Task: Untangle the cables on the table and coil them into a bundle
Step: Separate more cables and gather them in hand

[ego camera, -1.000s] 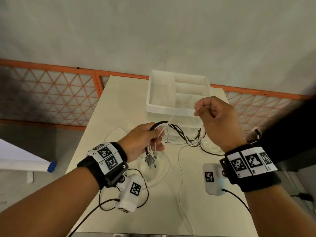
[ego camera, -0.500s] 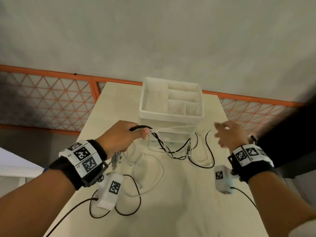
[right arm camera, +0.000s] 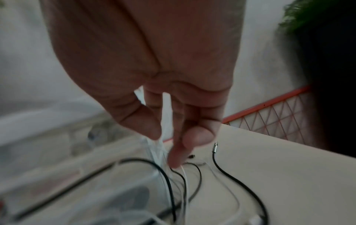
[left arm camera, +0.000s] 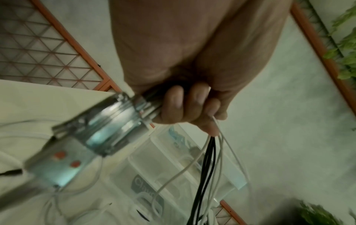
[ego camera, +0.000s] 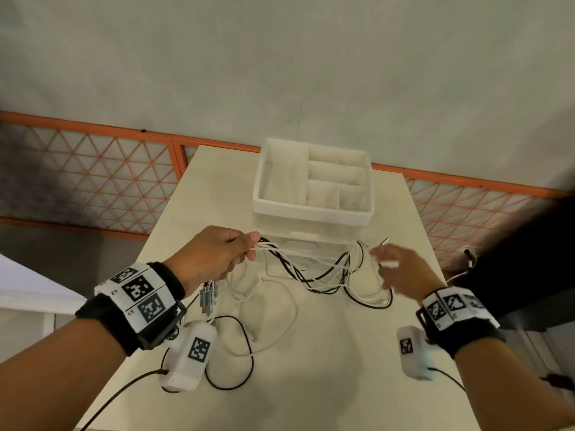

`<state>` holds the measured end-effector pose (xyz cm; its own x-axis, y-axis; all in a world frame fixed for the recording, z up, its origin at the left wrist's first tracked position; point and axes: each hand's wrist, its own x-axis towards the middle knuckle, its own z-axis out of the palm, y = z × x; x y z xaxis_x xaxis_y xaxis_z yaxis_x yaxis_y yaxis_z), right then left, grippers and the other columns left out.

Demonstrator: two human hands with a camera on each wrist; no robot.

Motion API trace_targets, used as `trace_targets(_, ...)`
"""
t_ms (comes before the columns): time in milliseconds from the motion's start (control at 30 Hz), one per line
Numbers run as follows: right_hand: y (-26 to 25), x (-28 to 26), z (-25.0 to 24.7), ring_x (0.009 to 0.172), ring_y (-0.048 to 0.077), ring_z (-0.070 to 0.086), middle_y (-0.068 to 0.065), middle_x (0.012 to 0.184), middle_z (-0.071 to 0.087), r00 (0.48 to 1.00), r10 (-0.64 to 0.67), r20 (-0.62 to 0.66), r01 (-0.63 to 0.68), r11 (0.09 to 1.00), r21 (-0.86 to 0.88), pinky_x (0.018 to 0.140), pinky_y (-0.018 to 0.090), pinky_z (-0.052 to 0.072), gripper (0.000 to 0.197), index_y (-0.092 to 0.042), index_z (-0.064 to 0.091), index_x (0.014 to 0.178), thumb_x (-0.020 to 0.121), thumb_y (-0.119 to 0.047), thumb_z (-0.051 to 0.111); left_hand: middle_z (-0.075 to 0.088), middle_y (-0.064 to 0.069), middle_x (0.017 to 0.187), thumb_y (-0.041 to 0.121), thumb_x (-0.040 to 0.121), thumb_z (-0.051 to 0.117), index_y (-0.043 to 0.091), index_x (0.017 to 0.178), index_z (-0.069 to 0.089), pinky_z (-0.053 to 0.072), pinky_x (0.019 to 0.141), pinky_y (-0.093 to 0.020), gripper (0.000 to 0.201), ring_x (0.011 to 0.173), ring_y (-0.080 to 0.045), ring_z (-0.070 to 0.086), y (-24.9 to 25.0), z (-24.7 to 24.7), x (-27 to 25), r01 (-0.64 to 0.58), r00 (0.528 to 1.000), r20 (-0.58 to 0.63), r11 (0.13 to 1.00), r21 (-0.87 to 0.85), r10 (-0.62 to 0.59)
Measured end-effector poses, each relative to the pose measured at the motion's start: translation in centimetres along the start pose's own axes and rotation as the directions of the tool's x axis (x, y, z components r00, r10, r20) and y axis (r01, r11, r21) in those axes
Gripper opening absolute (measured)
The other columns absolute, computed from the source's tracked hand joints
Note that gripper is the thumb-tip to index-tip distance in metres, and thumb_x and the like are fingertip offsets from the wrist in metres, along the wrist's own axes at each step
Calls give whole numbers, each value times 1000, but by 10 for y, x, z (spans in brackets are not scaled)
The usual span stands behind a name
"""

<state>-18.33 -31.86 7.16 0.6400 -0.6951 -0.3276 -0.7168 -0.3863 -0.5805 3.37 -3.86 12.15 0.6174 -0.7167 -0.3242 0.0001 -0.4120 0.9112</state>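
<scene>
Bare table [ego camera: 326,384] fills the lower centre of the frame, beyond it the left hand [ego camera: 211,256] grips the black and white cables [ego camera: 314,275] at centre-left, the right hand [ego camera: 401,272] pinches white strands at centre-right, the white organizer [ego camera: 312,209] stands behind.

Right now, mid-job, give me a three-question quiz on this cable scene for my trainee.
1. True or false: the left hand grips a bunch of black and white cables.
2. Where does the white divided organizer stand? A) on the floor B) at the far end of the table, past the cables C) in the right hand
3. Fill in: the right hand reaches down among the strands on the table with its fingers ____.

Key: 1 true; 2 B; 3 extended, with white strands running between them in the right wrist view, though blur hides any firm grip.
</scene>
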Motion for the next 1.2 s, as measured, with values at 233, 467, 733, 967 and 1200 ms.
trace_targets(233,-56,-38,40,106,6,61,-13,131,61,953,-297,66,295,955,35,86,10,43,62,-38,53,138,82,-27,77,37,13,45,39,101,47,8,81,76,21,45,-24,47,42,-8,29,4,16,-1,24,998,51,998,57,-27)
trace_targets(467,-93,-44,93,66,10,69,-7,71,68,874,-429,231,416,904,103,71,25,55,4,-29,70,88,90,-32,69,43,-2,54,35,99,54,12,57,58,29,51,-25,47,48,-13,33,14,14,-14,-200,952,279,945,258,125)
trace_targets(733,-36,-1,72,102,27,65,4,101,72,935,-238,-261,202,966,-159,88,32,49,28,-23,77,94,72,-7,80,74,3,79,25,94,60,25,111,76,53,74,-25,23,69,-12,64,-47,-5,-15,-56,960,238,729,683,-149)
trace_targets(967,-52,-43,137,78,3,54,-10,98,61,801,-598,-17,585,790,-184,75,30,48,28,-31,67,97,71,-26,76,70,-6,80,18,95,58,20,88,75,53,72,-28,19,74,-22,66,-74,4,-4,63,998,-55,868,493,-41)
trace_targets(1200,-31,-43,189,119,24,58,-4,137,48,864,-221,452,428,796,-429,97,31,47,45,-33,60,129,88,-15,61,55,6,64,32,90,66,14,81,67,35,56,-26,19,60,-11,49,-62,4,3,54,998,-57,893,447,-31)
